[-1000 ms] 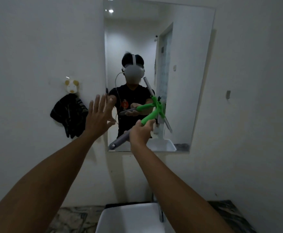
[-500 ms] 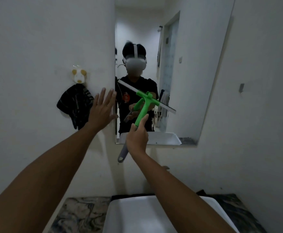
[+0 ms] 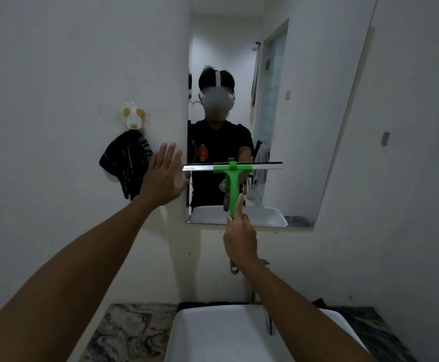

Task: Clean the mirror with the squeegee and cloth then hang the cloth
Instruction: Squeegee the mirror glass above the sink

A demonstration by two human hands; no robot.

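Observation:
A tall mirror (image 3: 304, 126) hangs on the white wall ahead. My right hand (image 3: 240, 236) grips the handle of a green squeegee (image 3: 232, 178); its blade lies level against the lower part of the glass. My left hand (image 3: 164, 177) is flat and spread, fingers up, at the mirror's left edge. A dark striped cloth (image 3: 124, 163) hangs from an animal-shaped wall hook (image 3: 134, 118) left of the mirror, just beyond my left hand.
A white basin (image 3: 213, 335) sits below on a marbled counter (image 3: 127, 333), with a tap (image 3: 268, 327) near my right forearm. A small fitting (image 3: 385, 139) sticks out of the wall to the right of the mirror.
The squeegee has turned from slanted to level, its blade now flat across the lower glass. My left hand stays spread at the mirror's left edge. The view has moved closer.

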